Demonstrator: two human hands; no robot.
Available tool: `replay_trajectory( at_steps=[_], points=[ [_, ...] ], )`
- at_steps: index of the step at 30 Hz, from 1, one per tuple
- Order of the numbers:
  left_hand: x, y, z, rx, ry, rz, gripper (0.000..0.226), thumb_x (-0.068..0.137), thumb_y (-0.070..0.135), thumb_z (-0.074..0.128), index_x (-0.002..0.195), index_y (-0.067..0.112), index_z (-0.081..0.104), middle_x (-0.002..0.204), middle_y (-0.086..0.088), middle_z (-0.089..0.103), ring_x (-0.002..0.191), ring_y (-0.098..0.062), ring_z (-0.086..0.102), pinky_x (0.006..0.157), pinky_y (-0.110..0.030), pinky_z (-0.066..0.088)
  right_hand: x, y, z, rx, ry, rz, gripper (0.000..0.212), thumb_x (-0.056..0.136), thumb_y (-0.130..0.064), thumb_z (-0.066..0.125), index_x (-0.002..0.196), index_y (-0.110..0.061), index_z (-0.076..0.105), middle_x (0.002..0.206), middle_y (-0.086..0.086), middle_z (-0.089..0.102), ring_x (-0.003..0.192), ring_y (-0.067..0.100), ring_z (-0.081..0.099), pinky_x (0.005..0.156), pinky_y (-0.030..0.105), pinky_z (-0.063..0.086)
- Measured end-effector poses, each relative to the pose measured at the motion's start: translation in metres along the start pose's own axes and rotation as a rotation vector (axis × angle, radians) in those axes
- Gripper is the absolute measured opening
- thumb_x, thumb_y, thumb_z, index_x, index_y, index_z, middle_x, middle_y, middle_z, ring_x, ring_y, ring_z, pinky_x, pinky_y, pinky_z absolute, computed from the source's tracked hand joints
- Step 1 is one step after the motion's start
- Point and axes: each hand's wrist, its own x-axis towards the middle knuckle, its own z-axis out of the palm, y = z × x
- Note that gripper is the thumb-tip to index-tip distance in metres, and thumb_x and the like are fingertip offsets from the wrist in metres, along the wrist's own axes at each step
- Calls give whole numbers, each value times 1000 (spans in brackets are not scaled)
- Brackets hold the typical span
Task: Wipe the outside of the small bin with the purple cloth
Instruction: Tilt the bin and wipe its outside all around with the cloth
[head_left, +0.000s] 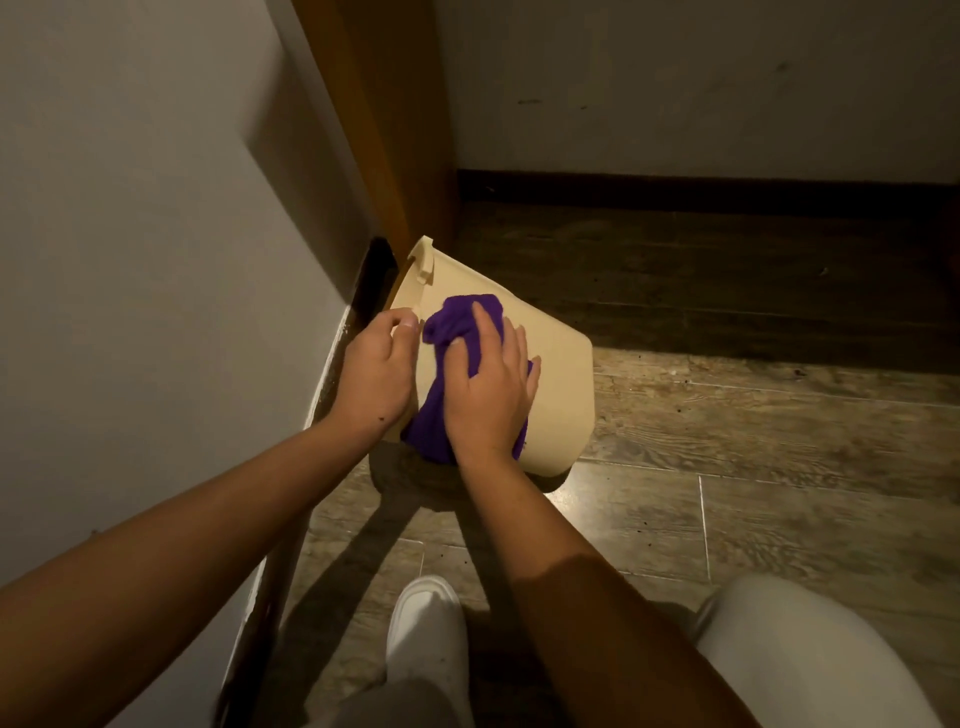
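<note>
A wood-grain plank floor (753, 493) fills the lower right, half of it in deep shadow toward a dark baseboard (701, 189) along the far wall. A pale wall (130, 234) runs down the left side, meeting an orange-brown wooden door frame (384, 130) at the corner. At the foot of that frame lies the small bin (558, 384), cream plastic, tipped over so its side faces up and its rim points toward the corner; its lower edge rests on the floor. 2 bare forearms reach in from the bottom of the view. The purple cloth (457, 322) is bunched on the bin's upturned side. The right hand (491, 387) lies flat on top of the cloth, fingers spread, pressing it against the plastic. The left hand (376, 371) is curled over the bin's left edge, gripping it just beside the cloth. Below, a white shoe (426, 629) and light trouser legs (800, 660) show.
</note>
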Motion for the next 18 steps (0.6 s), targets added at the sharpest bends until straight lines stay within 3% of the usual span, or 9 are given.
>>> replay_trajectory(
  at_steps=[4,7,10,12,14,18],
  points=[
    [6,-1,-1,20,13,-58,37,108,35,36,129,14,59,114,-1,62,94,-7,58,70,-17,41,13,30,-11,-24,5,139,50,108,-44,40,156,-31,44,166,0,40,158,23,22,129,52,9],
    [11,-2,-3,4,19,-99,40,107,39,36,131,16,59,117,0,60,91,-3,54,69,-20,40,18,64,-26,-8,78,271,48,107,-42,43,154,-31,46,162,-1,45,155,25,29,126,56,19],
    [14,4,2,27,15,-72,40,107,38,36,129,16,61,112,2,60,88,-3,53,67,-18,38,16,92,-37,31,177,375,45,107,-40,45,150,-29,51,154,3,53,143,29,45,115,57,38],
    [15,8,4,46,21,-60,38,107,37,36,127,17,61,110,3,59,87,-2,52,66,-17,36,15,107,-40,79,207,447,44,108,-41,43,151,-30,49,148,4,56,132,30,55,102,47,47],
    [17,12,1,38,17,-60,39,107,37,36,128,17,62,111,1,60,88,-5,53,68,-20,38,15,117,-43,126,214,535,45,108,-44,43,151,-32,48,138,5,63,120,30,62,88,38,47],
    [28,27,-14,-19,-32,-215,46,104,50,40,130,20,64,117,-3,63,104,-23,56,85,-40,42,12,134,-53,305,234,778,36,107,-39,50,141,-29,58,121,3,68,103,24,63,82,35,46]
  ],
)
